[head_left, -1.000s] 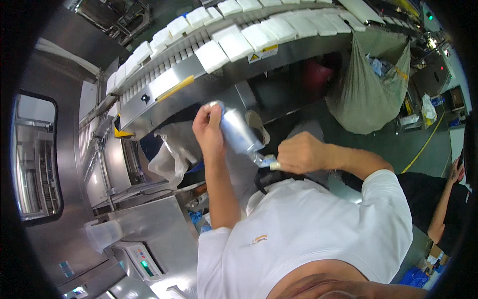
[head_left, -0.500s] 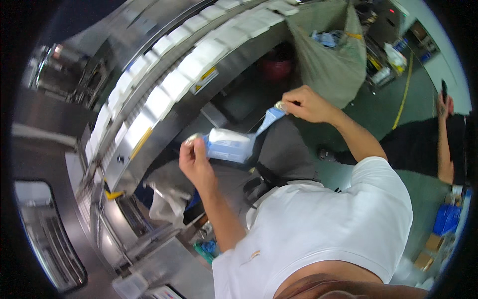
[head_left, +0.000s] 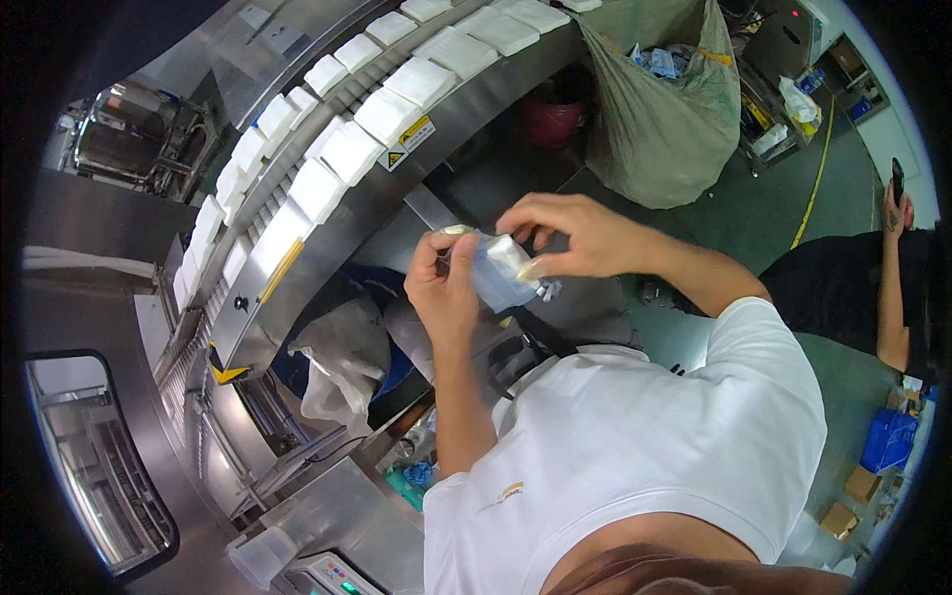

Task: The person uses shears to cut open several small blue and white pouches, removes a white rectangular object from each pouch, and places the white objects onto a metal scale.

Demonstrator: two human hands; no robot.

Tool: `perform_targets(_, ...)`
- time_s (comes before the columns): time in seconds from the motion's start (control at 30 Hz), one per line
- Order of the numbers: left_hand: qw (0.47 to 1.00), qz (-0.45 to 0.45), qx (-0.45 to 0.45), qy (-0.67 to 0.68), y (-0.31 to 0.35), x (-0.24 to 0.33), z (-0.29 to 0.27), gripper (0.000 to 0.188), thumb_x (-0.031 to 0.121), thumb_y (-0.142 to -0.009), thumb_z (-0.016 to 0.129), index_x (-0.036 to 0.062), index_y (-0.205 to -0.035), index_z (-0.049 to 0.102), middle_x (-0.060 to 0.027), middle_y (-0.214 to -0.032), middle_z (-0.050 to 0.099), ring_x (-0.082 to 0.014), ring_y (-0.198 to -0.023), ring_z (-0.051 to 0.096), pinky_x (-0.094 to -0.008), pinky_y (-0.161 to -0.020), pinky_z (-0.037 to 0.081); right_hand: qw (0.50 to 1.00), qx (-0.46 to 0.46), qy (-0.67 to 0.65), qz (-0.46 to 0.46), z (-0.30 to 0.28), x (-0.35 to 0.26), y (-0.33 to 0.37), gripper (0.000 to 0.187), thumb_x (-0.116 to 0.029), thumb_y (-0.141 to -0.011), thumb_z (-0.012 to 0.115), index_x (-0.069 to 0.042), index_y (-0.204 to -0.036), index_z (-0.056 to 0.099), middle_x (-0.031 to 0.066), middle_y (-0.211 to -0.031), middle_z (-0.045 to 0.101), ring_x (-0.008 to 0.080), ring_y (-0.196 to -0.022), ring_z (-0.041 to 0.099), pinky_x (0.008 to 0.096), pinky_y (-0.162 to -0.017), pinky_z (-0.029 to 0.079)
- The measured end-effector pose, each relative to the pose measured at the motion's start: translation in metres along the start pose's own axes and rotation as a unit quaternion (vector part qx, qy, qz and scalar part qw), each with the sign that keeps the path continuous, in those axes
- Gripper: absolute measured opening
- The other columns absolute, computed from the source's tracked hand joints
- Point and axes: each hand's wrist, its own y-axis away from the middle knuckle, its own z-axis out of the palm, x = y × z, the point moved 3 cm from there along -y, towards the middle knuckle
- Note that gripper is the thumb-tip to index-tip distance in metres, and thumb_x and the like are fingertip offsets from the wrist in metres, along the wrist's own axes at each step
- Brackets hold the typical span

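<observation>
A small blue plastic pack (head_left: pixel 499 288) with a folded white stack (head_left: pixel 506 255) showing at its opened end is between my hands, above my lap. My left hand (head_left: pixel 443 288) is closed on the pack's left side, thumb in front. My right hand (head_left: pixel 580 238) arches over the opened end, its fingers and thumb at opposite edges of the white stack. Pale covers sit on some fingertips. A crumpled bit of wrapper (head_left: pixel 547 290) hangs beneath my right thumb. The fingers behind the pack are hidden.
A curved conveyor (head_left: pixel 342 203) carries rows of white folded stacks (head_left: pixel 421 81). Beyond my right hand hangs a big cloth sack (head_left: pixel 659 149), near a red bucket (head_left: pixel 551 121). A person (head_left: pixel 843 283) stands at the right holding a phone. A scale (head_left: pixel 332 573) sits lower left.
My right hand has come in from the upper right to the pack and no longer holds the stretched wrapper strip. My left hand has moved up and right, turning the pack.
</observation>
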Motion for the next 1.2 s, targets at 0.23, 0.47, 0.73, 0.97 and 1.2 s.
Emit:
perform_targets(0.23, 0.999, 0.016, 0.008, -0.026, 0.002, 0.004, -0.003, 0.014, 0.007, -0.091, 0.078, -0.0011, -0.088, 0.067, 0.0003, -0.082, 0.067, -0.0059, -0.074, 0.058, -0.0218, -0.069, 0.047, 0.996, 0.076, 0.041, 0.01, 0.016, 0.001, -0.012, 0.019, -0.01, -0.087, 0.078, 0.001, -0.1, 0.069, 0.0097, -0.091, 0.067, 0.0202, -0.077, 0.069, 0.0316, -0.069, 0.055)
perform_targets(0.47, 0.996, 0.01, 0.091, -0.013, -0.006, -0.004, -0.032, 0.014, 0.008, -0.092, 0.078, -0.0001, -0.088, 0.068, 0.001, -0.084, 0.068, -0.005, -0.076, 0.057, -0.0204, -0.071, 0.047, 0.991, 0.113, 0.014, 0.073, 0.001, 0.008, -0.005, 0.026, -0.012, -0.085, 0.081, -0.002, -0.104, 0.068, 0.0073, -0.097, 0.066, 0.0153, -0.084, 0.065, 0.0302, -0.073, 0.055)
perform_targets(0.73, 0.997, 0.026, -0.002, -0.076, -0.001, 0.01, -0.007, 0.009, 0.003, -0.087, 0.078, -0.001, -0.089, 0.07, -0.001, -0.079, 0.068, -0.0058, -0.072, 0.058, -0.0227, -0.068, 0.048, 0.996, 0.087, 0.018, 0.016, 0.02, -0.007, -0.014, 0.016, -0.004, -0.085, 0.077, 0.001, -0.096, 0.067, 0.008, -0.092, 0.062, 0.0184, -0.081, 0.067, 0.0305, -0.072, 0.056)
perform_targets(0.97, 0.999, -0.025, 0.013, -0.026, 0.006, 0.0, -0.004, 0.01, 0.005, -0.091, 0.076, -0.0016, -0.089, 0.069, 0.0023, -0.08, 0.066, -0.0044, -0.073, 0.056, -0.0205, -0.069, 0.046, 0.993, 0.097, 0.064, -0.007, 0.018, -0.006, -0.007, 0.013, -0.006, -0.084, 0.077, 0.0, -0.087, 0.066, 0.0104, -0.086, 0.062, 0.025, -0.075, 0.066, 0.035, -0.066, 0.052)
perform_targets(1.2, 0.995, -0.077, 0.053, 0.04, 0.002, -0.016, -0.022, 0.01, 0.008, -0.093, 0.076, 0.0001, -0.091, 0.07, 0.0039, -0.083, 0.067, -0.0022, -0.074, 0.055, -0.0182, -0.068, 0.042, 0.981, 0.179, 0.063, -0.029, 0.008, -0.009, 0.007, 0.011, -0.003, -0.083, 0.077, 0.0, -0.088, 0.068, 0.0085, -0.089, 0.066, 0.0199, -0.075, 0.066, 0.0312, -0.065, 0.053)
